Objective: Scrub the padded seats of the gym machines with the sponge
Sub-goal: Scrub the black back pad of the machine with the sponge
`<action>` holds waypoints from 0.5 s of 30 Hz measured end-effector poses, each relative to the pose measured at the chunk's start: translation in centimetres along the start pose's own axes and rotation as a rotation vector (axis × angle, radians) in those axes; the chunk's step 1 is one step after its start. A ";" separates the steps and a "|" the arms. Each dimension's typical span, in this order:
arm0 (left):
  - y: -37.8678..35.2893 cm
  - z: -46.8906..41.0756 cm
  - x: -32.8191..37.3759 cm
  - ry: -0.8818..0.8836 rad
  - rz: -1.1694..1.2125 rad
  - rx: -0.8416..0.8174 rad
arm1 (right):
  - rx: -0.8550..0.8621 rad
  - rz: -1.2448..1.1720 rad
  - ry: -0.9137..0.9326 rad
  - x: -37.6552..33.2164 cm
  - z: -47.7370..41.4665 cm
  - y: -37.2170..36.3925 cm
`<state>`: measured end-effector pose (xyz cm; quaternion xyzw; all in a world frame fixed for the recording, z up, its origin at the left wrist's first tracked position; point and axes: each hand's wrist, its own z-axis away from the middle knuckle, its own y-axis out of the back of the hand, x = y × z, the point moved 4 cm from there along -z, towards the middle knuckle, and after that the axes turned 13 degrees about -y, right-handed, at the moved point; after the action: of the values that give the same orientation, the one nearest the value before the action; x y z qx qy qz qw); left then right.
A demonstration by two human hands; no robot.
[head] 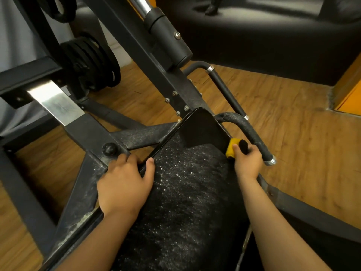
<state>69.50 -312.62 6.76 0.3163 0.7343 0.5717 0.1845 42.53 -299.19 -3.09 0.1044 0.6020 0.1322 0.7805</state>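
Sponge [231,147] is gripped in the curled fingers of the right hand [247,161] at the right edge of the seat [185,192], near its far end. Left hand [123,182] clasps the left edge. Far end looks wiped; the speckled remainder appears unfinished.

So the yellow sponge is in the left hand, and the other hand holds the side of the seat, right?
Not quite. The yellow sponge is in the right hand, not the left. The left hand is the one that holds the side of the seat. The head view shows this.
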 end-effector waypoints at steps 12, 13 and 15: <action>-0.1 0.1 0.0 0.000 -0.013 0.003 | -0.142 0.074 0.104 0.7 1.8 0.7; -0.1 0.1 0.0 -0.003 -0.018 0.000 | -0.111 0.081 0.059 1.4 1.3 1.1; -0.1 0.1 -0.1 -0.006 -0.024 -0.005 | -0.095 0.057 0.006 1.3 1.2 0.9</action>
<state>69.60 -312.57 6.62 0.3090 0.7359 0.5702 0.1943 43.90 -297.85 -3.72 0.0839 0.5943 0.1831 0.7786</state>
